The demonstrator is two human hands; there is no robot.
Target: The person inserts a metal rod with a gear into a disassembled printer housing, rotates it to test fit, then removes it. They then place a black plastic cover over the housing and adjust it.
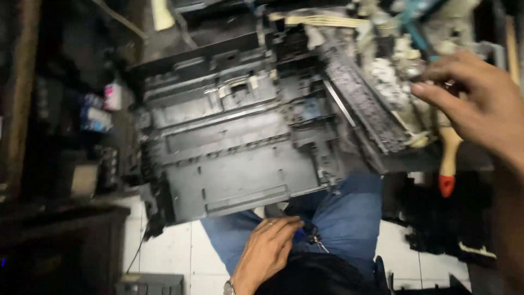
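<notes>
A stripped, dark grey printer chassis (234, 142) sits tilted across the person's blue-jeaned lap (344, 213), its open plastic frame filling the middle of the view, with a long dusty roller and gear strip (365, 106) running from 12 toward 4 o'clock along its right flank. The left hand (267, 248) rests at 6 o'clock on the thigh just under the chassis's lower edge, fingers curled down around a small blue-handled tool with a bit of metal (310, 236) showing beside the fingertips; whether it is truly gripping or only covering the tool I cannot tell. The right hand (480, 106) reaches in at 3 o'clock, fingers drawn together near the pale, grimy parts (393, 76) at the chassis's upper right; blur hides whether it pinches anything. Just below that hand lies a brush with a tan handle and red tip (448, 164). Small ink bottles (101, 109) stand on a dark shelf at 9 o'clock, well apart. To work this well, I judge the chassis needs steadying: it overhangs the knee toward the white tiled floor (174, 246), so weight should stay on the lap, and the right fingers should feel for clips gently, as the brittle plastic may snap.
</notes>
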